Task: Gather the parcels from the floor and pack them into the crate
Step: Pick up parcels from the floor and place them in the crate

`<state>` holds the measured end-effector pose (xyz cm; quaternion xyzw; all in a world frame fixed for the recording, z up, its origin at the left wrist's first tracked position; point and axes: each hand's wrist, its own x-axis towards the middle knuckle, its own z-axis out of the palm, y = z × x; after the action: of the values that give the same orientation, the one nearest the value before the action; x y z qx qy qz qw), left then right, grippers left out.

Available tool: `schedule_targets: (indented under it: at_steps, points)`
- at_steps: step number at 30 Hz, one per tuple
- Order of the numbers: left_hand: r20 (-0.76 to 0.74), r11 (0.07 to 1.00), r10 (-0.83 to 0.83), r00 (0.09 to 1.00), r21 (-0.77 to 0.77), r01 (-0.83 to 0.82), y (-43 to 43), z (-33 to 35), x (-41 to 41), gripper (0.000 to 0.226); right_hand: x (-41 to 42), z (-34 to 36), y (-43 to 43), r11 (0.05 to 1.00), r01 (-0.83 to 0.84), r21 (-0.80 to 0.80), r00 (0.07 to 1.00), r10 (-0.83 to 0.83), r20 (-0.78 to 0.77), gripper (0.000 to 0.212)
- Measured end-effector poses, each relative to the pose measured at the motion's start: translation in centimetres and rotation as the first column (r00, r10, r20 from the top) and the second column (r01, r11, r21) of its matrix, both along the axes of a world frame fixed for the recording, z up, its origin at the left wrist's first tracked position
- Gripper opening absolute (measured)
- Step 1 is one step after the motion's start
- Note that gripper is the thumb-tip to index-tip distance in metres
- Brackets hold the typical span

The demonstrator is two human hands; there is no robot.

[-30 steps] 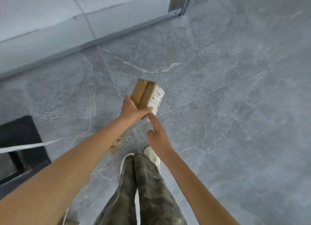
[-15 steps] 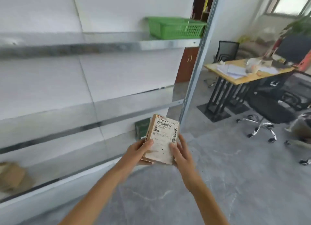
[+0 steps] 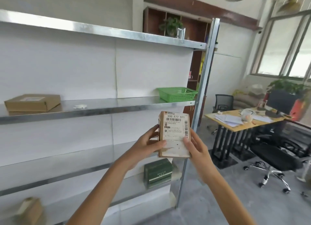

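At chest height in front of the metal shelving (image 3: 101, 106), a small brown parcel (image 3: 175, 135) stands upright between both hands. Its printed label is turned toward the person, a pose that suits reading the barcode and numbers. The left hand (image 3: 146, 145) takes the parcel's left edge, with the thumb laid across the lower label and the fingers curled behind. The right hand (image 3: 196, 147) mirrors it on the right edge, thumb on the front face. Each grip is pinching the parcel, and the two-sided hold keeps it steady and square.

The parcel is off the floor and not yet in any container. A green basket (image 3: 176, 94) sits at the right end of the middle shelf, above the parcel. It may be the crate meant, though that is a guess. A flat cardboard box (image 3: 32, 102) lies at the left end of that shelf, and a dark green box (image 3: 158, 173) stands on a lower shelf beneath the hands. The next move probably calls for carrying the parcel to the crate and lowering it in.
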<state>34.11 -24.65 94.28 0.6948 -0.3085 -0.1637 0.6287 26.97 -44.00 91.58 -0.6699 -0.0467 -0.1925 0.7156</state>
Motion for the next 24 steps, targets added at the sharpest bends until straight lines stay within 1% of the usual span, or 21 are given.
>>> schedule_targets:
  at_steps: [5, 8, 11, 14, 20, 24]
  points:
    - [0.036, 1.0, 0.014, 0.999, -0.006, -0.014, 2.6, -0.2, -1.6, 0.071, -1.5, -0.3, 1.6, 0.997, -0.044, -0.06, 0.999, 0.044, 0.014, 0.054]
    - [0.057, 1.0, 0.019, 0.998, 0.004, -0.019, 4.4, -0.5, -2.8, 0.074, -2.8, -0.7, 2.8, 0.991, -0.068, -0.118, 0.997, 0.072, 0.025, 0.056]
    - [0.063, 0.999, 0.041, 0.997, 0.018, -0.042, 6.2, -0.8, -4.6, 0.076, -4.4, -1.1, 4.1, 0.982, -0.125, -0.14, 0.992, 0.128, 0.011, 0.057]
    - [0.052, 0.996, 0.077, 0.996, 0.035, -0.079, 7.8, -1.4, -7.4, 0.074, -6.6, -1.0, 5.4, 0.971, -0.178, -0.158, 0.984, 0.18, -0.003, 0.052]
    - [0.047, 0.976, 0.193, 0.98, 0.09, -0.197, 11.5, -2.4, -14.5, 0.084, -11.3, -1.6, 8.0, 0.934, -0.323, -0.155, 0.946, 0.318, -0.057, 0.06]
    - [0.038, 0.958, 0.26, 0.965, 0.118, -0.263, 13.4, -2.8, -20.0, 0.08, -14.9, -2.8, 9.8, 0.916, -0.379, -0.128, 0.925, 0.375, -0.053, 0.058]
